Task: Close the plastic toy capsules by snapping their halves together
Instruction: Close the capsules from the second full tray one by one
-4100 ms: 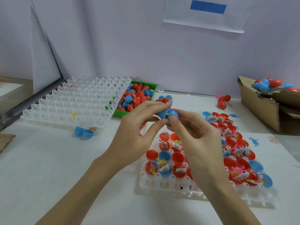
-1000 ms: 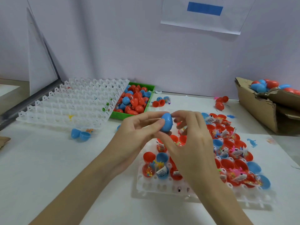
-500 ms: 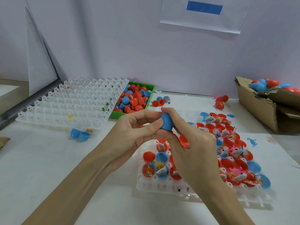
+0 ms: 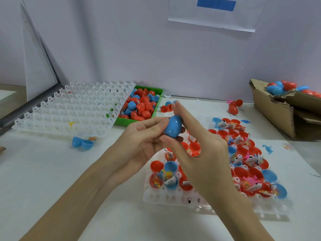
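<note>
One blue capsule point(image 4: 173, 126), egg-shaped and seemingly joined, held above the tabletop point(image 4: 52, 171) between both hands. Left hand point(image 4: 139, 145): fingers curled toward the capsule's left side, thumb and fingertips against it. Right hand point(image 4: 199, 146): thumb beneath, fingers extended over the far side, pinching it from the right. Whether the seam is fully seated cannot be told; the fingers hide part of it. Below: white holder tray point(image 4: 173, 197) carrying many open red and blue halves with small toys and paper slips inside. Behind: green bin point(image 4: 157, 94) of closed capsules, an empty clear tray point(image 4: 73, 108), an open blue capsule point(image 4: 82, 143) lying loose, a cardboard box point(image 4: 274, 108) at right. Risks, as judged: the smooth shell may squirt out of the pinch under pressure and fall into the open halves, scattering their contents; uneven squeezing may leave one side unlatched, so the capsule springs apart later; a paper slip caught at the rim would prevent closure; the right forearm, low over the holder tray, may knock filled halves loose.
</note>
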`<state>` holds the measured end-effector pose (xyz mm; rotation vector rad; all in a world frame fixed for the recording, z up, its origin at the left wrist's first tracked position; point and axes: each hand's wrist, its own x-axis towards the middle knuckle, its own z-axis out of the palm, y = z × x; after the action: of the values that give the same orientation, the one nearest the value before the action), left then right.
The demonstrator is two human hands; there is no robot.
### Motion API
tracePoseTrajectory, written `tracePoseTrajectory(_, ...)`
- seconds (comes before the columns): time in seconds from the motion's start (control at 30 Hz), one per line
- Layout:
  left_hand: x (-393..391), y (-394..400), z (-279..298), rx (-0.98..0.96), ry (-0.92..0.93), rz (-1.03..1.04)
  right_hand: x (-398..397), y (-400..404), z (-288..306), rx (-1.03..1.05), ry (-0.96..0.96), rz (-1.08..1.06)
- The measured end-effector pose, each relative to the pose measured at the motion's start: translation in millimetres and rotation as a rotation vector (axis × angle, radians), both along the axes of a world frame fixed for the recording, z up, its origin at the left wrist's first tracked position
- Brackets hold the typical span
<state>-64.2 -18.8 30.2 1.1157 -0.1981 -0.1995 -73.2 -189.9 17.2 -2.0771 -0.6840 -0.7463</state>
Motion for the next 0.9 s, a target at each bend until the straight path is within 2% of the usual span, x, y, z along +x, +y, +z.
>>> tracePoseTrajectory(0.07, -0.1, 0.7, 1.2, -0.011, 0.012, -0.038, -0.4, 4.5, 4.3, -0.025, 0.095, -0.031)
tracePoseTrajectory(0.1, -0.2, 0.4, 1.0, -0.007, 0.008, -0.041, -2.0, 6.8, 15.2, 0.047, 0.167, 0.007)
tracePoseTrajectory(0.13, -0.4, 0.0, 0.7, 0.003, 0.001, -0.036, -2.6, -2.6, 17.9, 0.002, 0.294, 0.133)
tracePoseTrajectory(0.17, -1.0, -0.4, 0.2, 0.019, -0.008, -0.026, 2.4, 1.7, 21.5, 0.083, 0.5, 0.198)
tracePoseTrajectory(0.23, -1.4, -1.2, -1.4, 0.057, -0.03, 0.01, 27.8, 1.3, 20.1, 0.217, 0.621, 0.265)
tracePoseTrajectory(0.3, -1.5, -2.7, -2.9, 0.088, -0.052, 0.078, 16.3, 3.1, 17.3, 0.042, 0.485, 0.308)
tracePoseTrajectory(0.37, -1.3, -5.1, -4.4, 0.112, -0.1, 0.152, 3.2, 5.7, 14.3, 0.138, 0.317, 0.219)
tracePoseTrajectory(0.4, -1.5, -6.6, -5.0, 0.131, -0.133, 0.185, -3.5, 1.9, 4.9, 0.163, 0.238, 0.261)
tracePoseTrajectory(0.53, -5.4, -15.3, -7.5, 0.107, -0.217, 0.23, 4.5, 4.7, -0.3, 0.224, 0.171, 0.255)
tracePoseTrajectory(0.67, -10.0, -21.7, -6.9, 0.023, -0.182, 0.214, 0.4, 4.9, 0.2, 0.196, 0.086, 0.212)
tracePoseTrajectory(0.8, -12.4, -25.8, -5.0, -0.032, -0.119, 0.217, 1.2, 4.5, 1.5, 0.18, 0.075, 0.162)
tracePoseTrajectory(0.9, -14.0, -27.8, -4.0, 0.011, -0.112, 0.279, 2.7, 3.6, 1.3, 0.239, 0.142, 0.213)
